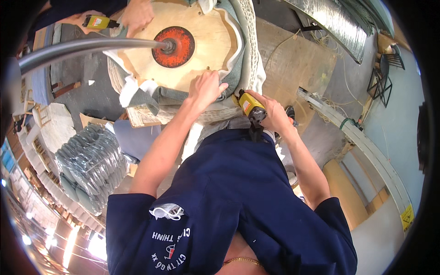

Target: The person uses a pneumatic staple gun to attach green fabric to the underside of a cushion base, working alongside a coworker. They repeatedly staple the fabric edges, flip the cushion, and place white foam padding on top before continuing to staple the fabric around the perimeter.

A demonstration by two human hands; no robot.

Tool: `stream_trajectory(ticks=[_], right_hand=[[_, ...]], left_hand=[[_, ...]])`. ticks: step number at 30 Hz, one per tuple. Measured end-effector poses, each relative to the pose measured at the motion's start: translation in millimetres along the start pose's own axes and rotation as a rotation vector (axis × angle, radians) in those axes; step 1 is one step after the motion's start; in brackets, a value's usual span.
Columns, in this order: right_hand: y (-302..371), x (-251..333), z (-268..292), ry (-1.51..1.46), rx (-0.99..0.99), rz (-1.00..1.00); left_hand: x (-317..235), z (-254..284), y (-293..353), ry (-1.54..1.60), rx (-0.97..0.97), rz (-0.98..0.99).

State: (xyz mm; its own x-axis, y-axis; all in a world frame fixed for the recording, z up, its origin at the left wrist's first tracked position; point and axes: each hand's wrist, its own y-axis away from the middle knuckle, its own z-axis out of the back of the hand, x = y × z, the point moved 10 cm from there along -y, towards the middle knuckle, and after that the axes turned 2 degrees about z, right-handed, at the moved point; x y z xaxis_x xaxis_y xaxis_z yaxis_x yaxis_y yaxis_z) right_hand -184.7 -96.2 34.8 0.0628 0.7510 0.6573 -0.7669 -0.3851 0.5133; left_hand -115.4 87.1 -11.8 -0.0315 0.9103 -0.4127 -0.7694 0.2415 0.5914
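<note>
A round wooden seat panel (215,50), its rim wrapped in white padding and grey fabric (172,95), lies before me. My left hand (205,90) is at its near edge, fingers curled over the fabric and thumb out to the side. In my right hand (275,114) is a yellow and black staple gun (250,106), its nose close to the seat's right edge. A red round plate (173,46) on a metal post presses on the panel's middle. At the far left a co-worker's hand (137,17) rests on the panel; their other hand holds another yellow staple gun (98,22).
A thick curved metal arm (91,46) crosses from the left to the red plate. Plastic-wrapped grey pieces (91,162) are stacked at the left. A long pale rail (362,142) runs along the right, and a loose hose (279,48) lies on the floor board.
</note>
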Motion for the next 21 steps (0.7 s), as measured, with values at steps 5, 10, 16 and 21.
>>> stream_trajectory(ticks=[5, 10, 16, 21], right_hand=[[-1, 10, 5, 0.042, 0.052, 0.061], [-17, 35, 16, 0.117, 0.064, 0.131], [-55, 55, 8, 0.284, 0.146, 0.035], [-64, 51, 15, 0.275, 0.201, 0.132]], left_hand=[[-19, 9, 4, -0.076, -0.031, -0.285], [4, 5, 17, 0.152, -0.149, -0.201], [16, -10, 20, 0.293, -0.211, -0.101], [14, 3, 10, 0.201, -0.245, -0.111]])
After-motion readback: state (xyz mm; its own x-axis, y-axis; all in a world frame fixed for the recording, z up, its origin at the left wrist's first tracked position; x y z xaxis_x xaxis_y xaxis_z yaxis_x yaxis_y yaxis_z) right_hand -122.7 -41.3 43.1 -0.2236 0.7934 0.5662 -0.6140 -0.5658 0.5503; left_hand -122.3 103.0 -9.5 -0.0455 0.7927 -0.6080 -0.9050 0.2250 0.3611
